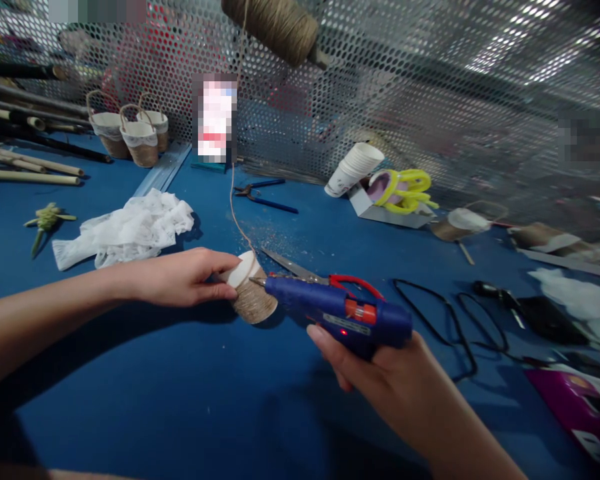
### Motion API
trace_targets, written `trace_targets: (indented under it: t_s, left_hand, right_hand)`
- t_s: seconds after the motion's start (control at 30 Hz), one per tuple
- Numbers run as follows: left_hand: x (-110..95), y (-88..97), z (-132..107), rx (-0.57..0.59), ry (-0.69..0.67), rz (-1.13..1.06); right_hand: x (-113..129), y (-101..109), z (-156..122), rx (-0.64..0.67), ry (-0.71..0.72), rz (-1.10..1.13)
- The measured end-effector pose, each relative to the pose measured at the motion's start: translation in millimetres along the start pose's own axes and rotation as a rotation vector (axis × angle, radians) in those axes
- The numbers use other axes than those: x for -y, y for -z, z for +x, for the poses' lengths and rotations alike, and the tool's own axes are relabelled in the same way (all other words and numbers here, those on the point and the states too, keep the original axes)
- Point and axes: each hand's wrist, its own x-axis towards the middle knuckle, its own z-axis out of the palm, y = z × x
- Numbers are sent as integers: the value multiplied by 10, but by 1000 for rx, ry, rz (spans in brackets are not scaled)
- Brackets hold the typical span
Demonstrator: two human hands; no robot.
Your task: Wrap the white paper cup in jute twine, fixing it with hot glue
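Observation:
My left hand point(205, 279) grips a small paper cup point(256, 301) by its rim, tilted just above the blue table. Twine is wound around much of the cup, while a white band still shows near the rim. From the cup a loose strand of twine point(234, 200) runs up to the twine spool point(280, 30). In my right hand point(365, 370) is a blue glue gun point(330, 303) with a small red light lit. Its nozzle points left and meets or nearly meets the cup's wound side. Red-handled scissors point(300, 268) lie behind the gun, partly covered by it.
Pliers point(260, 193) and white lace point(135, 227) lie on the table point(205, 400). Twine-wrapped baskets point(140, 143) stand back left near sticks point(30, 175). Stacked paper cups point(353, 170) and yellow pipe cleaners point(405, 190) sit back right. A black cord point(445, 303) loops at right.

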Motion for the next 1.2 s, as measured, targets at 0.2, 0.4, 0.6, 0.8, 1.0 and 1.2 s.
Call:
trace_targets:
  t_s: [0.2, 0.4, 0.6, 0.8, 1.0, 1.2]
  left_hand:
    - [-10, -1, -2, -20, -5, 16]
    - [-4, 0, -2, -10, 3, 14]
    - [21, 7, -8, 7, -27, 26]
    - [33, 5, -10, 17, -51, 38]
    - [6, 12, -14, 20, -22, 38]
    - [40, 12, -8, 7, -28, 63]
  right_hand:
    - [39, -10, 1, 22, 93, -22]
    - [-6, -6, 13, -15, 37, -9]
    - [-3, 70, 71, 13, -41, 10]
    - [-31, 83, 119, 33, -111, 29]
    - [-41, 81, 160, 61, -194, 18]
    - [-75, 147, 227, 100, -257, 242]
